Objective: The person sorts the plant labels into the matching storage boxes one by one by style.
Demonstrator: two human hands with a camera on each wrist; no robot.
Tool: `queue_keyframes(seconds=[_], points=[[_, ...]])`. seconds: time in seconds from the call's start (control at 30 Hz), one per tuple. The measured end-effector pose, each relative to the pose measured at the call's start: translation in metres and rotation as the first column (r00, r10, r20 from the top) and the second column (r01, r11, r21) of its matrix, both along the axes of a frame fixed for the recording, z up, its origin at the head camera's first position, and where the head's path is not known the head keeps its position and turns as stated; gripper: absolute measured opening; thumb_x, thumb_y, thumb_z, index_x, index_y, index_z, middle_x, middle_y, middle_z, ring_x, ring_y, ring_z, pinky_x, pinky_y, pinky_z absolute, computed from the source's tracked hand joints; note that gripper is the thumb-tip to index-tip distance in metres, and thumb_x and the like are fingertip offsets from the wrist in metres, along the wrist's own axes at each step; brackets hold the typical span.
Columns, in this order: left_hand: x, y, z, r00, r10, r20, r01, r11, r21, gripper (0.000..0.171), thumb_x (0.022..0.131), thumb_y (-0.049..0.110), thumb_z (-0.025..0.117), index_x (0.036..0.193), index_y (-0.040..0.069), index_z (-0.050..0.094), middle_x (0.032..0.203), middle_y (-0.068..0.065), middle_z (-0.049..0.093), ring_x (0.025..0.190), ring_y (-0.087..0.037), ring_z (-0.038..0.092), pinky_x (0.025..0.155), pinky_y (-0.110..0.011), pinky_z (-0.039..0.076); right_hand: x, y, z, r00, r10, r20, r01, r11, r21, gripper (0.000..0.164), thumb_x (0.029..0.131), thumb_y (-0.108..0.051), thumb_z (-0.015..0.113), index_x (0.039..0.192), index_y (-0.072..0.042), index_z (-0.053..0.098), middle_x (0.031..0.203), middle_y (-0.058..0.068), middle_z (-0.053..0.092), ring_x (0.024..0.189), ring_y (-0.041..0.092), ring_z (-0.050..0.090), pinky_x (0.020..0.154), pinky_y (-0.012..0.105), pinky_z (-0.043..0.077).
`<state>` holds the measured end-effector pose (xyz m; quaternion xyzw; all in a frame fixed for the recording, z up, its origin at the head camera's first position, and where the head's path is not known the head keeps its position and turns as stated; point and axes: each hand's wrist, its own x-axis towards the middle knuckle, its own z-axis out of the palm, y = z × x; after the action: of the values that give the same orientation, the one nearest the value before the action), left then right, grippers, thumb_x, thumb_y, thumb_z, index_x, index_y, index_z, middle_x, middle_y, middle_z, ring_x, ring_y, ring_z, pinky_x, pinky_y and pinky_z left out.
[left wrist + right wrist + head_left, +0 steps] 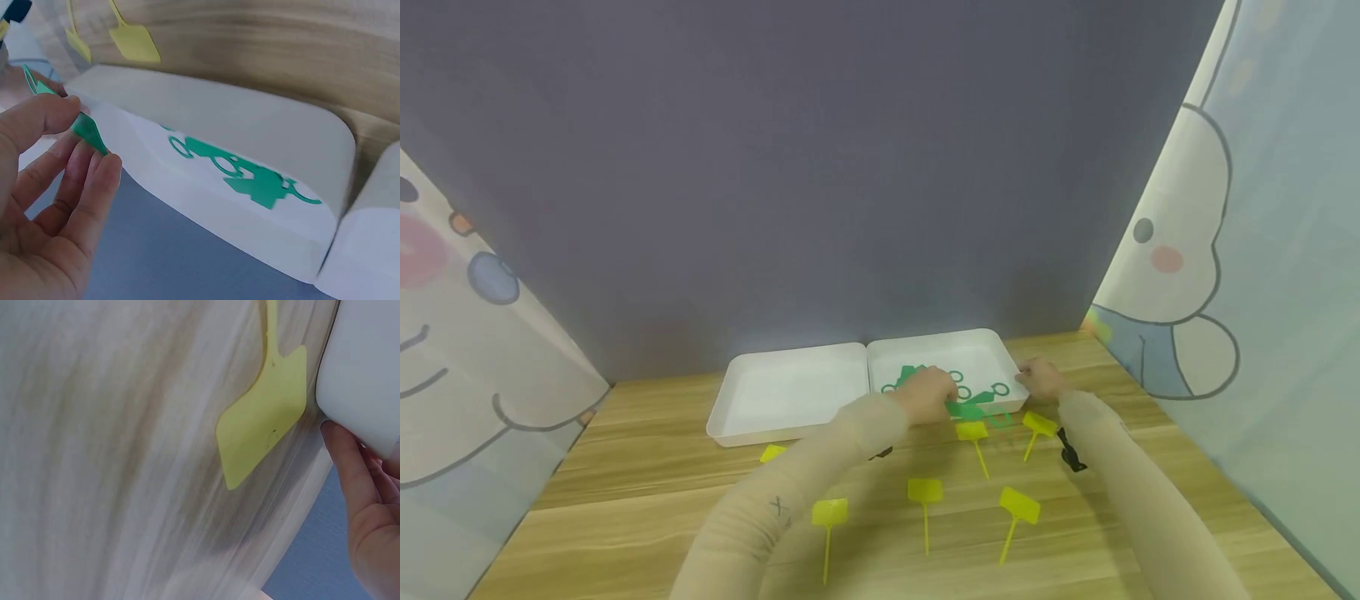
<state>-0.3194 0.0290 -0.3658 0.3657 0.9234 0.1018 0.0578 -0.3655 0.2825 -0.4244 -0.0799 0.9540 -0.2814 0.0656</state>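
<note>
My left hand (927,393) pinches a green plastic tag (89,130) between thumb and fingers, above the near rim of the right white tray (936,343). The tag has a flat plate and a ring end. More green ring-ended tags (256,187) lie overlapping inside that tray, partly hidden by my left hand in the head view. My right hand (1043,379) holds the tray's right side near the front corner; its thumb is mostly out of sight in the right wrist view. Just in front of the tray lies a yellow T-shaped plant label (265,428).
A second white tray (790,354) stands against the left side of the first. Several yellow labels, one of them here (925,492), lie spread on the wooden table (662,508). A small black object (1070,454) is beside my right forearm. A dark panel (850,183) rises behind.
</note>
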Motion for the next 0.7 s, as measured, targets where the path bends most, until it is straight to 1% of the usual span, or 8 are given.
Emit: queue_keyframes(seconds=[0.13,0.17,0.27,0.37,0.43,0.5,0.57,0.7], points=[[-0.010,-0.004,0.001,0.999,0.043,0.019,-0.043,0.999,-0.001,0.026,0.076,0.007,0.069,0.103,0.007,0.069,0.109,-0.005,0.067,0.103,-0.020,0.061,0.089,-0.028,0.050,0.001,-0.001,0.002,1.000,-0.005,0.002,0.005,1.000,0.003,0.031,0.091,-0.006,0.045,0.112,0.015,0.053,0.110,0.033,0.057,0.096,0.038,0.057,0.083,0.045,0.050],[-0.012,-0.005,0.001,0.998,0.059,0.026,-0.059,0.998,-0.002,0.026,0.077,0.008,0.069,0.103,0.007,0.069,0.109,-0.005,0.067,0.103,-0.020,0.062,0.088,-0.027,0.050,0.001,-0.001,0.003,1.000,-0.009,0.005,0.009,1.000,0.004,0.031,0.092,-0.005,0.044,0.113,0.016,0.053,0.111,0.033,0.057,0.097,0.039,0.057,0.084,0.046,0.050],[-0.020,-0.006,0.000,0.995,0.094,0.018,-0.094,0.996,0.003,0.021,0.079,0.010,0.068,0.100,0.007,0.070,0.105,-0.004,0.069,0.097,-0.019,0.063,0.086,-0.027,0.051,0.002,-0.001,0.006,1.000,-0.014,0.009,0.014,1.000,0.009,0.032,0.092,-0.005,0.044,0.114,0.017,0.052,0.111,0.033,0.056,0.098,0.039,0.057,0.085,0.046,0.049],[-0.026,-0.006,-0.005,0.991,0.132,0.027,-0.133,0.991,0.011,0.020,0.080,0.016,0.068,0.098,0.007,0.071,0.102,-0.004,0.070,0.091,-0.018,0.064,0.084,-0.026,0.051,0.002,-0.001,0.007,1.000,-0.021,0.017,0.021,1.000,0.018,0.032,0.092,-0.005,0.044,0.114,0.017,0.051,0.112,0.033,0.055,0.098,0.038,0.057,0.086,0.046,0.049],[-0.029,-0.006,-0.009,0.986,0.159,0.045,-0.160,0.987,0.020,0.020,0.081,0.019,0.069,0.097,0.007,0.071,0.100,-0.005,0.070,0.089,-0.018,0.064,0.083,-0.027,0.052,0.002,-0.001,0.007,0.999,-0.024,0.022,0.023,0.999,0.025,0.032,0.093,-0.006,0.044,0.114,0.017,0.051,0.113,0.033,0.055,0.099,0.038,0.056,0.086,0.046,0.048],[-0.032,-0.005,-0.013,0.981,0.182,0.065,-0.185,0.982,0.036,0.020,0.080,0.019,0.070,0.096,0.007,0.071,0.098,-0.005,0.070,0.086,-0.018,0.064,0.082,-0.027,0.052,0.001,-0.001,0.006,0.999,-0.029,0.030,0.028,0.999,0.026,0.033,0.093,-0.006,0.044,0.115,0.017,0.051,0.113,0.033,0.055,0.100,0.039,0.056,0.087,0.047,0.048],[-0.035,-0.004,-0.017,0.977,0.204,0.064,-0.207,0.978,0.035,0.020,0.079,0.017,0.070,0.096,0.007,0.071,0.096,-0.006,0.070,0.084,-0.018,0.064,0.081,-0.027,0.052,0.000,-0.001,0.005,0.999,-0.035,0.036,0.034,0.999,0.020,0.033,0.093,-0.007,0.044,0.115,0.016,0.051,0.114,0.034,0.054,0.101,0.040,0.055,0.088,0.048,0.048],[-0.038,0.001,-0.024,0.967,0.248,0.065,-0.249,0.968,0.016,0.015,0.079,0.015,0.068,0.091,0.005,0.070,0.086,-0.005,0.070,0.073,-0.015,0.062,0.074,-0.026,0.054,-0.001,-0.002,0.000,0.999,-0.036,0.041,0.036,0.999,0.001,0.033,0.092,-0.006,0.044,0.116,0.015,0.051,0.113,0.033,0.055,0.099,0.038,0.057,0.086,0.046,0.049]])
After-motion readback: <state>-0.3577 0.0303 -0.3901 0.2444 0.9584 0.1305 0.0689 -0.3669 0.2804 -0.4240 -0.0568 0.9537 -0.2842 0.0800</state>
